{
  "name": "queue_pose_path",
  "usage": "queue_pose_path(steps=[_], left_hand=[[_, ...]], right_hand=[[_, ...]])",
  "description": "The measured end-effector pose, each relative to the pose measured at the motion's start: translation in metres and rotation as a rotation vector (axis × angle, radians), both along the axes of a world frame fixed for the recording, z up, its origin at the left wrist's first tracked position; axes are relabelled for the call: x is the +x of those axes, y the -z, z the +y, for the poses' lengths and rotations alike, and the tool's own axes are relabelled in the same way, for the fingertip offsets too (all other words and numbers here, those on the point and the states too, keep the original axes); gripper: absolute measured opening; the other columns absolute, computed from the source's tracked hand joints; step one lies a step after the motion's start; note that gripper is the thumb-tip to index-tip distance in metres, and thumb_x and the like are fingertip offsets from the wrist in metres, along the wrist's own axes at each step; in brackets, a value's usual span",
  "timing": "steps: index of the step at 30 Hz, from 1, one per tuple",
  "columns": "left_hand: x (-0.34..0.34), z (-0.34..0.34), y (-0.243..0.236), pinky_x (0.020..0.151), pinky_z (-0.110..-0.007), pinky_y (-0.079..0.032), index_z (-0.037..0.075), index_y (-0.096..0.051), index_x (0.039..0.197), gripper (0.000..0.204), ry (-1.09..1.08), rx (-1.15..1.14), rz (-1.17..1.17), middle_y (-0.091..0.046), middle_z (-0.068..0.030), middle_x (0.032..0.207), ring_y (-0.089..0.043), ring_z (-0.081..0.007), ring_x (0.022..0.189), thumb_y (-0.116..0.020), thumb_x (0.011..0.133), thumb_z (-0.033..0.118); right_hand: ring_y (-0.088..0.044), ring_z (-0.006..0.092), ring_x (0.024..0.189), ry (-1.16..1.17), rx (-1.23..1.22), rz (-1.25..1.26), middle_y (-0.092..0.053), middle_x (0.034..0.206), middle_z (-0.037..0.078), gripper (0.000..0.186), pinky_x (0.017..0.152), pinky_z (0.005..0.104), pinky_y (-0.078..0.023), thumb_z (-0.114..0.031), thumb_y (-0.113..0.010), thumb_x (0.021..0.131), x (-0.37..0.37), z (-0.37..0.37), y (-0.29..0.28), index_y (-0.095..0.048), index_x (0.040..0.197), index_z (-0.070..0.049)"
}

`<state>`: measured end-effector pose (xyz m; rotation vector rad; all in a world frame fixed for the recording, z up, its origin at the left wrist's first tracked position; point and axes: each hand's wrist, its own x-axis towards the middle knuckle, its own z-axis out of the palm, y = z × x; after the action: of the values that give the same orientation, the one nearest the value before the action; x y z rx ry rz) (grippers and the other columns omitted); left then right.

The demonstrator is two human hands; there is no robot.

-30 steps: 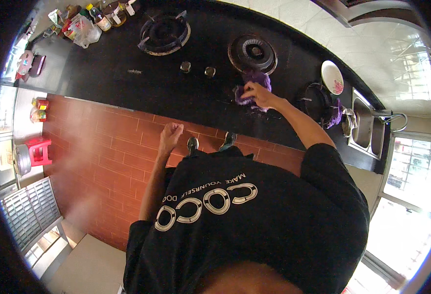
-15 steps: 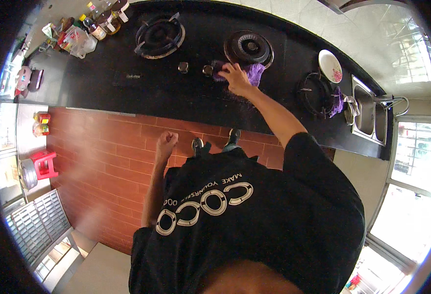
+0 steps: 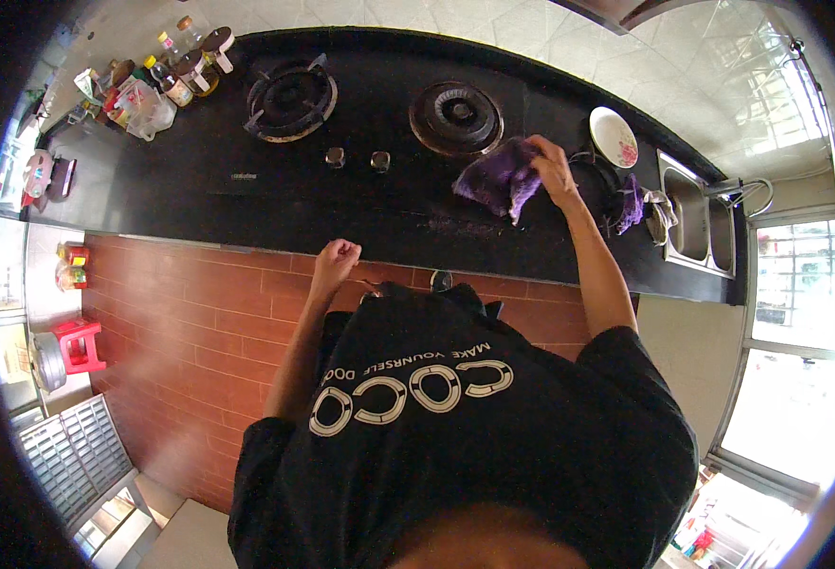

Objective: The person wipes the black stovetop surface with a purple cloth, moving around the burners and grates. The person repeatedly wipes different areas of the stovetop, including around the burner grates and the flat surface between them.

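Note:
A crumpled purple cloth (image 3: 490,182) is gripped by my right hand (image 3: 548,171), just in front of and to the right of a round burner (image 3: 455,116) with no grate on it. A black ring grate (image 3: 596,178) lies beside that hand, next to another purple cloth (image 3: 631,197). My left hand (image 3: 339,258) is closed in a loose fist at the front of the black counter (image 3: 199,209), with nothing visible in it. Two metal knobs (image 3: 380,160) sit left of the cloth.
A second burner with its grate (image 3: 292,104) is at left, near bottles and jars (image 3: 197,76). A floral plate (image 3: 612,135) and steel double sink (image 3: 688,228) are at right. A red stool (image 3: 83,343) stands on the tiled floor (image 3: 180,332).
My right hand went left toward the knobs, then moved right, lifting the cloth toward the ring grate. My left hand has risen slightly toward the counter edge, still closed.

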<state>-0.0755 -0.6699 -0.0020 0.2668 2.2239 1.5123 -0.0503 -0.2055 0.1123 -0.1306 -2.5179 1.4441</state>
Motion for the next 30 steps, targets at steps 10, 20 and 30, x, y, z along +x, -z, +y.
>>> queue_pose_path(steps=[10, 20, 30], left_hand=[[-0.015, 0.082, -0.025, 0.065, -0.03, -0.05, 0.001, -0.062, 0.084, 0.022, 0.045, 0.075, 0.104, -0.066, -0.0098, 0.082, -0.065, -0.0178, 0.073, -0.069, 0.085, 0.021], [-0.016, 0.067, -0.022, 0.065, -0.027, -0.052, 0.002, -0.063, 0.091, 0.023, -0.015, -0.198, 0.023, -0.068, -0.0048, 0.081, -0.065, -0.0108, 0.071, -0.062, 0.091, 0.025], [-0.024, 0.193, -0.011, 0.059, -0.03, -0.057, 0.0, -0.056, 0.103, 0.027, -0.137, 0.047, -0.12, -0.066, -0.0098, 0.093, -0.067, -0.0147, 0.075, -0.065, 0.091, 0.022]], right_hand=[[-0.06, 0.044, 0.089, 0.29, 0.478, 0.094, -0.064, 0.093, 0.025, 0.033, 0.08, 0.0486, -0.046, -0.018, -0.061, 0.079, -0.009, 0.031, -0.006, -0.056, 0.106, 0.0], [-0.059, 0.0364, 0.093, 0.172, 0.514, 0.101, -0.055, 0.107, 0.014, 0.034, 0.075, 0.0439, -0.052, -0.018, -0.072, 0.079, -0.041, -0.027, 0.129, -0.059, 0.109, -0.007], [-0.063, 0.0374, 0.08, 0.059, 0.547, -0.016, -0.064, 0.089, 0.014, 0.021, 0.069, 0.0456, -0.051, -0.016, -0.071, 0.075, -0.074, -0.029, 0.113, -0.058, 0.089, -0.006]])
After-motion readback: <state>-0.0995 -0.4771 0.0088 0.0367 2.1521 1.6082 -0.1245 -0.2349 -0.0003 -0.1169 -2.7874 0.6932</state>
